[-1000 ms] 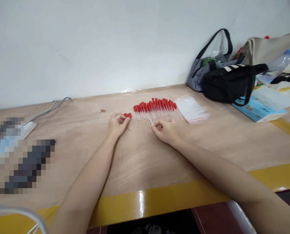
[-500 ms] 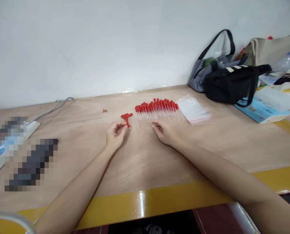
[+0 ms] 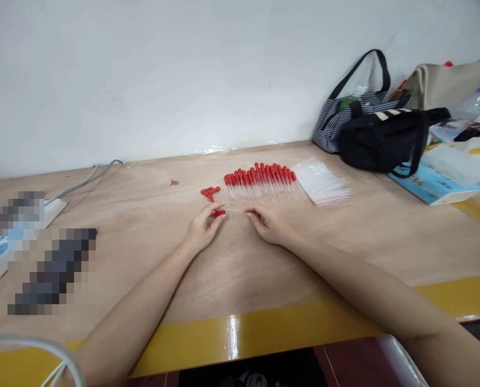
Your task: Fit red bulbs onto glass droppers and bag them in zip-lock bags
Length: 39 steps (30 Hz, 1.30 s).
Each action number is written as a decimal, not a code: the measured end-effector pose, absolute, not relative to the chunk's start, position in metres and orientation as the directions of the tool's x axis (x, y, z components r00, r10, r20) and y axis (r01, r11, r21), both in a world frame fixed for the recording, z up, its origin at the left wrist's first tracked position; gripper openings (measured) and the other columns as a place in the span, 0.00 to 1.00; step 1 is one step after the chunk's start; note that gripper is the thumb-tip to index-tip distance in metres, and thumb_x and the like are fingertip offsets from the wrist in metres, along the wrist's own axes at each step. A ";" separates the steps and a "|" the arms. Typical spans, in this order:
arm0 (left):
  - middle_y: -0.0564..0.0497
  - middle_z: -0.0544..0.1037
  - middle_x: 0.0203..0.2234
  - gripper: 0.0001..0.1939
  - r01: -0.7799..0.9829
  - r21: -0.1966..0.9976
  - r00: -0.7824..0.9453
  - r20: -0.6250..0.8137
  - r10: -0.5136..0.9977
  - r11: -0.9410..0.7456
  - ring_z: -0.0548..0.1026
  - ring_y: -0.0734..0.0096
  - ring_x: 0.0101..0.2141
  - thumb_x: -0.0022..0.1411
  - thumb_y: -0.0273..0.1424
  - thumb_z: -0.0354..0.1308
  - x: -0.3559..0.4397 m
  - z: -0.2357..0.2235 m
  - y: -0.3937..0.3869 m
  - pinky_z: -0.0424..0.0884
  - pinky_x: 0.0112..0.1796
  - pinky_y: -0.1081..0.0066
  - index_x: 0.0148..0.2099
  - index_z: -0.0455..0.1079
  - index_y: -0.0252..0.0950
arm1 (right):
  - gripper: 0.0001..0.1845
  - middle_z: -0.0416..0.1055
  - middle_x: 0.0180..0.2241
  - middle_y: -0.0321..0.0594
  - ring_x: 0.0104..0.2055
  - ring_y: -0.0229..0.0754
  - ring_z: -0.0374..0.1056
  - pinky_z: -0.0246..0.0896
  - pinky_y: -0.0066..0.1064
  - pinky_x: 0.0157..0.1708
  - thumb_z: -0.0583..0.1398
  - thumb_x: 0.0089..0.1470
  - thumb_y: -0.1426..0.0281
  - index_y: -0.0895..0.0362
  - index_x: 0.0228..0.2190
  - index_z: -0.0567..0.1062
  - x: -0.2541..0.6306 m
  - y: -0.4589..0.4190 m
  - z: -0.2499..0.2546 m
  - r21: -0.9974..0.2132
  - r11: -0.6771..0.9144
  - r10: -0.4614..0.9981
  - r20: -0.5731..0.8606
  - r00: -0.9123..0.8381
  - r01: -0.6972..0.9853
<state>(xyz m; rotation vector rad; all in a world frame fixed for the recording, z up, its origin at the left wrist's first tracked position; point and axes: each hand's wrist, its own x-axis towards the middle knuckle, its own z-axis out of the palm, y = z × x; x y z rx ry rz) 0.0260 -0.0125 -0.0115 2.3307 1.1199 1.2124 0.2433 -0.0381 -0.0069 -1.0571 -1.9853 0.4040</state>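
In the head view, the left hand (image 3: 202, 226) has its grip closed around a small red rubber-looking bulb (image 3: 219, 213) over the wood-toned worktop (image 3: 240, 269); the right hand (image 3: 270, 224) pinches a thin, clear, slender tube (image 3: 236, 211) between the two. Whether tube and bulb touch is unclear. The bulb is probably light and soft, easily held by its sides; the tube looks stiff, slippery and perhaps fragile, best taken near the bulb end. Yellow tape (image 3: 264, 328) edges the worktop, before a plain white wall (image 3: 183, 80).
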 end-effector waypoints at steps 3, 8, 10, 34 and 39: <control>0.48 0.72 0.37 0.13 0.496 0.522 0.368 0.597 0.713 -0.693 0.72 0.71 0.37 0.58 0.32 0.54 0.028 -0.008 -0.014 0.70 0.39 0.69 0.46 0.67 0.39 | 0.11 0.71 0.33 0.40 0.34 0.37 0.65 0.60 0.30 0.36 0.50 0.55 0.70 0.57 0.35 0.70 0.242 -0.038 -0.006 -0.589 0.617 0.783 0.524 -0.335 0.522; 0.48 0.72 0.36 0.10 0.516 0.492 0.350 0.627 0.696 -0.701 0.71 0.68 0.39 0.57 0.33 0.55 0.030 -0.003 -0.014 0.69 0.42 0.66 0.41 0.71 0.38 | 0.11 0.71 0.30 0.39 0.30 0.37 0.64 0.60 0.29 0.33 0.51 0.55 0.69 0.56 0.35 0.72 0.241 -0.038 -0.009 -0.621 0.590 0.805 0.496 -0.324 0.516; 0.48 0.74 0.35 0.09 0.510 0.527 0.331 0.610 0.720 -0.680 0.72 0.68 0.37 0.58 0.34 0.55 0.029 -0.004 -0.014 0.69 0.41 0.66 0.39 0.72 0.39 | 0.11 0.71 0.30 0.38 0.31 0.37 0.65 0.60 0.29 0.33 0.51 0.55 0.68 0.56 0.35 0.72 0.242 -0.038 -0.010 -0.653 0.568 0.822 0.472 -0.318 0.501; 0.51 0.73 0.28 0.08 0.541 0.445 0.555 0.449 0.701 -0.713 0.71 0.73 0.28 0.60 0.34 0.52 0.029 -0.002 -0.022 0.68 0.32 0.73 0.38 0.70 0.38 | 0.12 0.74 0.30 0.37 0.29 0.37 0.63 0.41 0.34 0.35 0.52 0.54 0.71 0.55 0.31 0.75 0.248 -0.030 -0.004 -0.262 0.646 0.737 0.459 -0.496 0.716; 0.51 0.71 0.27 0.09 0.506 0.416 0.623 0.429 0.654 -0.755 0.70 0.74 0.28 0.61 0.34 0.51 0.031 -0.001 -0.024 0.67 0.31 0.73 0.37 0.69 0.36 | 0.11 0.73 0.27 0.35 0.27 0.35 0.61 0.40 0.33 0.35 0.52 0.54 0.72 0.57 0.26 0.73 0.247 -0.031 -0.001 -0.318 0.648 0.754 0.396 -0.524 0.691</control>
